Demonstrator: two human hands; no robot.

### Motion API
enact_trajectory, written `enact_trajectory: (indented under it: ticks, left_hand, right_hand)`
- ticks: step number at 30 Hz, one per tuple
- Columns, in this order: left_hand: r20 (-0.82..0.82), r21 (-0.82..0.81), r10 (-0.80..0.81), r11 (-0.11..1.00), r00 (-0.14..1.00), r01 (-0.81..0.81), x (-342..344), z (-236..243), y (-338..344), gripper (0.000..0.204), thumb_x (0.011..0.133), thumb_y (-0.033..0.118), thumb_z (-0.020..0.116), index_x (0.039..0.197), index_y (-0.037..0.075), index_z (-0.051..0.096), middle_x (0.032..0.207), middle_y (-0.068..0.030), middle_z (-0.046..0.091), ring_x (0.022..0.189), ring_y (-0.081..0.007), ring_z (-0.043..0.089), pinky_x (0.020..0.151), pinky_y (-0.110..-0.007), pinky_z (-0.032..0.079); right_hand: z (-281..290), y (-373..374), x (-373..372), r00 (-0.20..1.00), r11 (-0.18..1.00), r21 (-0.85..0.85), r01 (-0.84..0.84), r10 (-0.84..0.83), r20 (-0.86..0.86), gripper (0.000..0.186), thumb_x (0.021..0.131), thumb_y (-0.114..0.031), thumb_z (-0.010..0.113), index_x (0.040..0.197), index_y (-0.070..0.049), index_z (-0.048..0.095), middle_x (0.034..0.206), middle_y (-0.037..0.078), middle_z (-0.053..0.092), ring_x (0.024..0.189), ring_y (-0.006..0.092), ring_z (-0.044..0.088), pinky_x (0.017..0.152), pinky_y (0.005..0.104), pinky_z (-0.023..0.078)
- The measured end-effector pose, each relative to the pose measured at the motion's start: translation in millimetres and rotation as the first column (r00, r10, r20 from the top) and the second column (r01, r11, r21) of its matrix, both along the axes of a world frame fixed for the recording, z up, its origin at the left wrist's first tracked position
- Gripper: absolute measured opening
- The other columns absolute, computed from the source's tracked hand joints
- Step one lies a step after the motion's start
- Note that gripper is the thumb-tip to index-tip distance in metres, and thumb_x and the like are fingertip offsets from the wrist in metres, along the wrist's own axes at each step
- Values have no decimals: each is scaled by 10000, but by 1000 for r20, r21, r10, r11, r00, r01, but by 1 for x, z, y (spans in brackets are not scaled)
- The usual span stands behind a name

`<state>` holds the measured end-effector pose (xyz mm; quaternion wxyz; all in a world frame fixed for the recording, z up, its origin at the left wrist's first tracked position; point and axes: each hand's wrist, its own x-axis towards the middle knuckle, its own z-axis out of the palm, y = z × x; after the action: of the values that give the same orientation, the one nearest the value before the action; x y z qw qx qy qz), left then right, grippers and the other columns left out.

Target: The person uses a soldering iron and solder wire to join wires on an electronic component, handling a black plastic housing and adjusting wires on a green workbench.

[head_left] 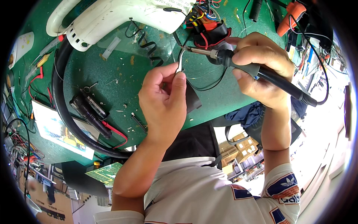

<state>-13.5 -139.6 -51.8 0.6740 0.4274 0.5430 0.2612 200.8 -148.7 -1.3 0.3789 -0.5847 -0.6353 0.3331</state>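
Observation:
My right hand (263,61) is closed round the dark grip of a soldering iron (238,65), whose tip points left. Between the thumb and fingers of my left hand (164,97) is a pair of thin metal tweezers (180,61), its end up beside the iron's tip. A black wire end reaches down to that same spot; whether the iron touches it is too small to tell. Just beyond lies a bundle of coloured wires (201,16) with a black and red part (214,33). Under my left hand sits a dark flat piece (192,98).
A white curved plastic housing (123,18) lies at the back, joined to a thick black hose (57,80) looping along the left. Black pliers-like tools (89,112), a printed sheet (61,127) and an orange tool (291,18) lie on the green mat (115,89). Boxes (238,149) stand below.

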Motion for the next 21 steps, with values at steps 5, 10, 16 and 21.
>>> enact_trajectory:
  ticks: [5,10,16,21]
  left_hand:
    - [-3,7,-13,1000,1000,13,0,1,0,142,894,-18,647,1035,-30,634,843,-31,597,684,-58,520,595,-212,440]
    - [-27,8,-24,1000,999,24,1,-1,0,140,882,-27,649,1022,-29,639,838,-35,586,673,-61,516,590,-215,440]
    - [-78,36,-27,999,997,30,2,-2,-2,139,866,-32,655,1004,-23,647,835,-34,565,654,-73,502,575,-230,433]
    - [-105,82,-61,994,993,70,2,-3,-2,161,888,-5,655,1048,-29,651,815,-27,595,673,-61,515,582,-216,432]
  right_hand:
    - [2,0,-2,998,1000,15,-17,16,59,257,615,85,677,850,-16,655,786,103,631,717,234,628,710,378,541]
    - [3,1,-1,989,997,13,-76,73,131,237,657,50,694,881,7,632,764,101,580,700,205,598,845,479,591]
    - [7,1,-5,987,998,-1,-56,56,154,235,646,66,672,867,1,627,755,97,578,691,201,598,841,470,595]
    - [9,2,-7,984,998,-14,-59,61,170,235,644,65,666,865,-4,626,754,99,578,681,204,597,839,471,596]
